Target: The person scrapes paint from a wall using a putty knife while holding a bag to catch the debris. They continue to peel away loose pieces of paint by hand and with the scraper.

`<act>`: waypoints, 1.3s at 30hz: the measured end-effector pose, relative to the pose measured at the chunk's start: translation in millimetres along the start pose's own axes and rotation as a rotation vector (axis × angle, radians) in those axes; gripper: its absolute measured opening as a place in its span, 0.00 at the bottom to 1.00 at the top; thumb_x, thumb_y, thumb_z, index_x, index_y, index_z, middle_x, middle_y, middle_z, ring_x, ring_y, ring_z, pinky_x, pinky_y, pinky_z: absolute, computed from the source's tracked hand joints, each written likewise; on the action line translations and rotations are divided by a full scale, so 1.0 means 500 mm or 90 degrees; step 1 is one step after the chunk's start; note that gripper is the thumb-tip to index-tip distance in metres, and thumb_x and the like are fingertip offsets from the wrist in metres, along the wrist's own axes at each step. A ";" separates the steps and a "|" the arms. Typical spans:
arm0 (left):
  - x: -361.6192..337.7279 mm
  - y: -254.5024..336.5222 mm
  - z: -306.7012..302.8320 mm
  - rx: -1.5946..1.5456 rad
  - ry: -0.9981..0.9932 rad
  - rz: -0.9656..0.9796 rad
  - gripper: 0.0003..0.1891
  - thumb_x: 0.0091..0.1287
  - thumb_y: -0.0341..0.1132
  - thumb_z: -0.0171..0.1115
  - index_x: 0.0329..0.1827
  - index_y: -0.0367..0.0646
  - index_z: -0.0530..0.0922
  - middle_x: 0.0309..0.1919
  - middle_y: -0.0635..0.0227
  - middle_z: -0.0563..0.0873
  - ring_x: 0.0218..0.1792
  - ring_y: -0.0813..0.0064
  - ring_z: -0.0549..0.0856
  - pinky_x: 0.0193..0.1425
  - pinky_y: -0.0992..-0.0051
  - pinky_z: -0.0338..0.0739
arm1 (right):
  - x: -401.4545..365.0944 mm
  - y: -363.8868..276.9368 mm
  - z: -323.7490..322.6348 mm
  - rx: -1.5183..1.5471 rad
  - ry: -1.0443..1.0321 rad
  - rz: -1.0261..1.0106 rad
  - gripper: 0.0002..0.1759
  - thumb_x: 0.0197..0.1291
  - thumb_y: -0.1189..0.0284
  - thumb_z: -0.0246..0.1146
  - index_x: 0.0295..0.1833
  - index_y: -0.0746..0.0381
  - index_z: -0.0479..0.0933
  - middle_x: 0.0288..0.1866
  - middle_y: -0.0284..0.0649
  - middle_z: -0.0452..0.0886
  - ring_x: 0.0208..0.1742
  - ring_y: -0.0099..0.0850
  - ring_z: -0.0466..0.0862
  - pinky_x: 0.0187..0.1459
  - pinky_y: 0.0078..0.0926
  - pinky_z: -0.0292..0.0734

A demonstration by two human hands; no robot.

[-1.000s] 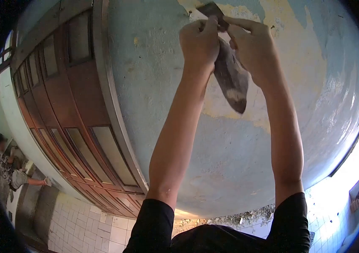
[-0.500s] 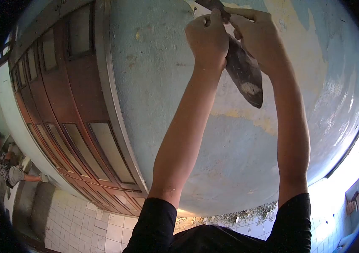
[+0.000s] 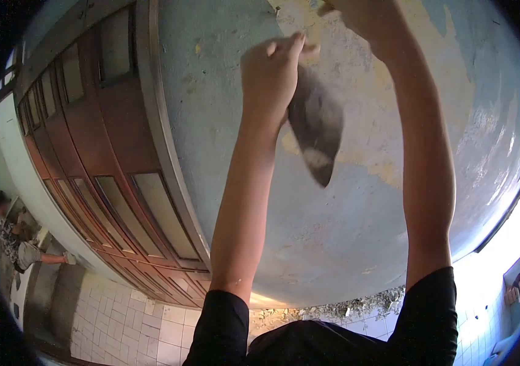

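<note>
Trowel — in left hand.

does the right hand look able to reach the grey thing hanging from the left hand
Probably yes: the right hand is raised just beside the left hand, which grips the top of the grey thing, and only bare wall shows between them.

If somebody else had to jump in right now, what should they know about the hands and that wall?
Left hand: raised, grip pinching the top of a dark grey pointed piece that hangs down, blurred; cloth or blade, cannot tell.
Right hand: higher, at the picture's top edge, near the wall; its grip is hidden.
Done: a yellow bare patch shows around the hands; flakes lie at the wall's foot.
Left: blue paint covers the rest.
</note>
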State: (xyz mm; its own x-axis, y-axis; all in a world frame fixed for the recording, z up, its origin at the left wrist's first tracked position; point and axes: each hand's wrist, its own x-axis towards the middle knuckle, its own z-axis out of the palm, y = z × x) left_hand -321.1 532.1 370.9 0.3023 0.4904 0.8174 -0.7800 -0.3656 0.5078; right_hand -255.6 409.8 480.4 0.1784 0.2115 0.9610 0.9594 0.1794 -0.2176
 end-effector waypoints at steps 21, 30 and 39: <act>-0.156 -0.071 -0.027 0.355 -0.014 0.076 0.15 0.79 0.43 0.65 0.40 0.38 0.84 0.24 0.64 0.90 0.28 0.75 0.92 0.33 0.74 0.83 | -0.063 0.062 -0.122 -0.211 -0.185 0.025 0.18 0.61 0.59 0.76 0.41 0.64 0.90 0.29 0.39 0.91 0.23 0.20 0.81 0.25 0.22 0.70; -0.164 -0.068 -0.021 0.347 -0.028 0.028 0.16 0.79 0.44 0.64 0.40 0.37 0.85 0.23 0.65 0.89 0.27 0.75 0.92 0.34 0.74 0.83 | -0.060 0.083 -0.096 -0.237 -0.207 0.042 0.17 0.60 0.56 0.76 0.41 0.61 0.92 0.30 0.38 0.92 0.28 0.22 0.87 0.29 0.26 0.75; -0.160 -0.057 -0.008 0.321 -0.008 0.018 0.16 0.77 0.44 0.65 0.40 0.37 0.85 0.21 0.66 0.88 0.26 0.76 0.91 0.33 0.75 0.81 | -0.067 0.098 -0.040 -0.097 -0.169 0.052 0.16 0.63 0.59 0.76 0.41 0.63 0.90 0.31 0.37 0.91 0.18 0.12 0.65 0.20 0.16 0.56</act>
State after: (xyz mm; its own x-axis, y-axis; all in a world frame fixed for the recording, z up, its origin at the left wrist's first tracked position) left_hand -325.3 506.5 289.7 0.2937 0.4659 0.8347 -0.4269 -0.7174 0.5506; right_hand -210.2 392.1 441.0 0.2117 0.4663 0.8589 0.9696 0.0101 -0.2444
